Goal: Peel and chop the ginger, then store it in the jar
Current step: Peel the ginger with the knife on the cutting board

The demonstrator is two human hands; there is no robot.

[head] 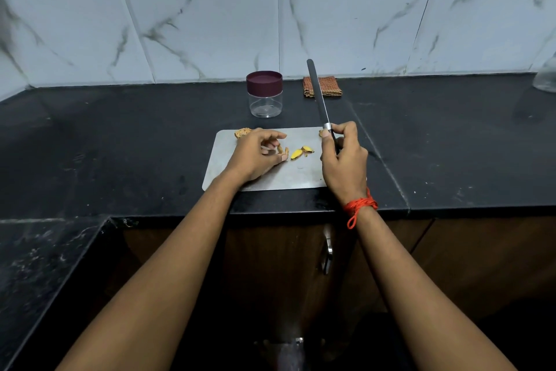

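A steel cutting board (270, 181) lies on the black counter. My left hand (255, 155) rests on it, fingers curled over small brown ginger pieces (282, 151). Two yellow peeled ginger slices (301, 152) lie just right of those fingers. An unpeeled ginger lump (242, 132) sits at the board's far left corner. My right hand (344, 157) grips a knife (319, 96) by its handle, blade pointing up and away over the board's right edge. The clear jar (265, 99) with a maroon lid stands closed behind the board.
A folded brown checked cloth (323, 87) lies against the tiled wall behind the knife. A glass vessel (546, 75) shows at the far right edge. The counter's front edge runs just below the board, with a cupboard handle (326, 253) beneath.
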